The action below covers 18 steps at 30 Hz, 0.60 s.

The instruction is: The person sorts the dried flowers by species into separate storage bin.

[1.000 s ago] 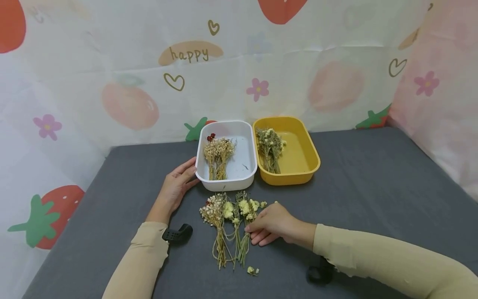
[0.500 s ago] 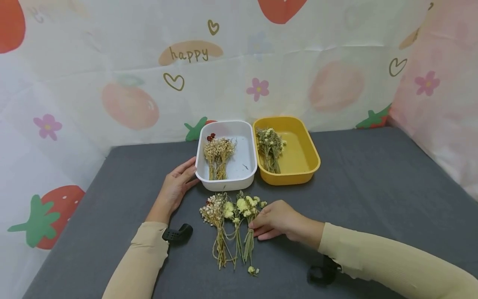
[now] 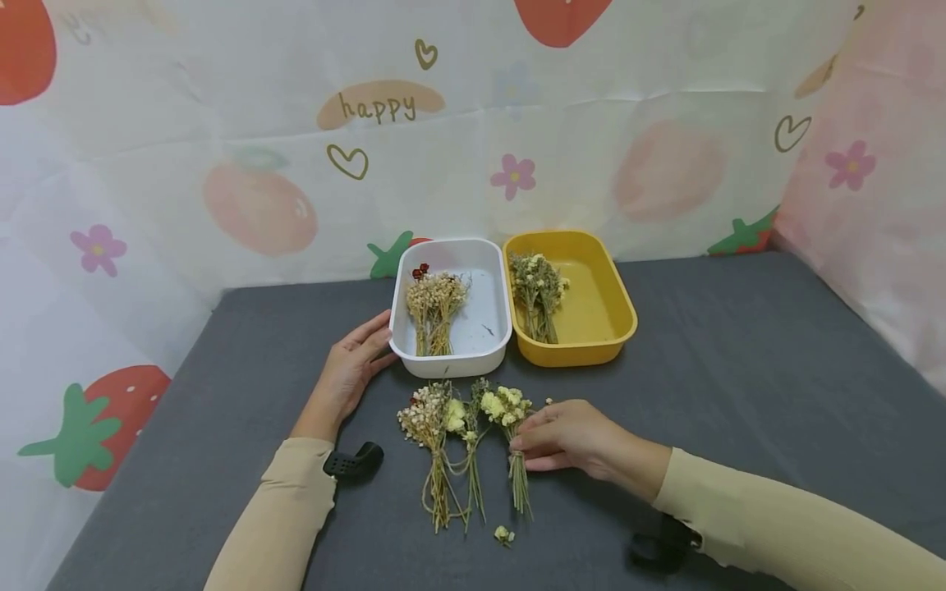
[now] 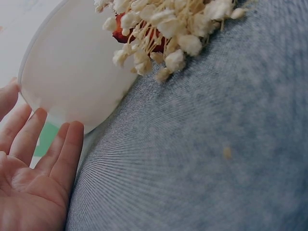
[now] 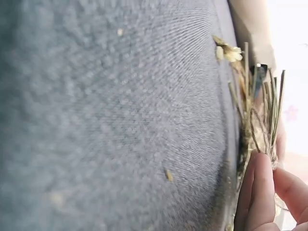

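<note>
My right hand (image 3: pixel 587 442) pinches a small bunch of pale yellow dried flowers (image 3: pixel 506 405) by its tied stems, heads pointing away from me. In the right wrist view, thumb and finger close on the stems (image 5: pixel 273 103) at the twine. My left hand (image 3: pixel 346 371) rests with fingers extended against the left wall of the white tray (image 3: pixel 451 365); its fingertips (image 4: pixel 74 129) touch the tray's side in the left wrist view. Left of the held bunch lie a bunch of cream dried flowers (image 3: pixel 423 419) and a thin bunch with yellow blooms (image 3: pixel 456 416), both on the cloth.
In the white tray are tan dried bunches (image 3: pixel 436 308) with dark red blooms. Beside it stands a yellow tray (image 3: pixel 591 308) with greenish dried bunches (image 3: pixel 537 295) along its left side. A loose yellow flower head (image 3: pixel 504 536) lies near the front of the grey cloth (image 3: pixel 739 394).
My right hand has moved right with the yellow bunch, drawing it apart from the two bunches beside it. The left hand has stayed at the white tray.
</note>
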{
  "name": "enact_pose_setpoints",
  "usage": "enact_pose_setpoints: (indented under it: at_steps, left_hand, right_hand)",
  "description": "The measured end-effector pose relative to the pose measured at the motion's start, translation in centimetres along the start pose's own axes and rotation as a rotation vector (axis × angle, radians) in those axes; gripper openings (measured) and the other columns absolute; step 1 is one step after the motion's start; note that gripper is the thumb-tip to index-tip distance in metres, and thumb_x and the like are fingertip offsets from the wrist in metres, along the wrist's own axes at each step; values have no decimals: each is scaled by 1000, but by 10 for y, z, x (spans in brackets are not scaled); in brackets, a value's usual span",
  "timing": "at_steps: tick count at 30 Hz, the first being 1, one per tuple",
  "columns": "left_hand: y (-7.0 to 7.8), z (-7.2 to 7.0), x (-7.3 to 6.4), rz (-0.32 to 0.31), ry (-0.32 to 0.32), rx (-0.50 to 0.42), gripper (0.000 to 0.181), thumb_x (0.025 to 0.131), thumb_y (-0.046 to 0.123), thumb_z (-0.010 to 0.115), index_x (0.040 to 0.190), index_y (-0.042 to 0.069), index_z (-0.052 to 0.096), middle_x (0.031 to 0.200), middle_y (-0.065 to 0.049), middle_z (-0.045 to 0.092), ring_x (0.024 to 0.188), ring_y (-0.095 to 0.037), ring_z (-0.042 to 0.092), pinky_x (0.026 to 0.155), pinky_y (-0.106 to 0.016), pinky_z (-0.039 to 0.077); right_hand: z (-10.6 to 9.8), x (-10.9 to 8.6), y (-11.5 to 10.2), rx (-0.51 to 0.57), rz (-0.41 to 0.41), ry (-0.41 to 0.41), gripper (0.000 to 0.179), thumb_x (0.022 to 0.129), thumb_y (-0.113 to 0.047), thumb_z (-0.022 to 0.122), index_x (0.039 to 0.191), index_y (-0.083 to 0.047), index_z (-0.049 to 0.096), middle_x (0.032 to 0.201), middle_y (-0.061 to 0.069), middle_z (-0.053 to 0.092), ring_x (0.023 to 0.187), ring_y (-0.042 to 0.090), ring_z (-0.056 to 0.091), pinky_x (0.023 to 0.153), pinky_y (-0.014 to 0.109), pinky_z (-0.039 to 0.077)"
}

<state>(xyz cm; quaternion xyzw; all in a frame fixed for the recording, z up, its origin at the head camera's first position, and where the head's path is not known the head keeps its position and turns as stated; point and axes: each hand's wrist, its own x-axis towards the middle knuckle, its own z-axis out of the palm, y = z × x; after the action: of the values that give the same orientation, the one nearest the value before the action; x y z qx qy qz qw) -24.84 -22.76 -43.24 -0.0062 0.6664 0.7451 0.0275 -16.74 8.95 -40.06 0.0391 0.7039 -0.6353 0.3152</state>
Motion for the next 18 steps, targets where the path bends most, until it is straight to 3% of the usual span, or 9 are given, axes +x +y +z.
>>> enact_pose_setpoints:
  at_steps: [13, 18]
  left_hand:
    - [1, 1, -1, -4, 8, 2, 56, 102, 22, 59, 153, 10, 40, 158, -9, 41, 132, -12, 52, 98, -22, 55]
    - [0, 1, 0, -2, 1, 8, 57, 102, 23, 59, 153, 10, 39, 159, -9, 40, 134, -13, 51, 100, -24, 54]
  right_hand:
    - [-21, -26, -17, 9, -59, -53, 33, 90, -3, 70, 120, 10, 63, 95, 6, 77, 85, 15, 75, 77, 30, 64]
    - [-30, -30, -28, 18, -104, -59, 29, 91, -5, 69, 117, 7, 65, 92, 2, 77, 84, 12, 75, 79, 28, 63]
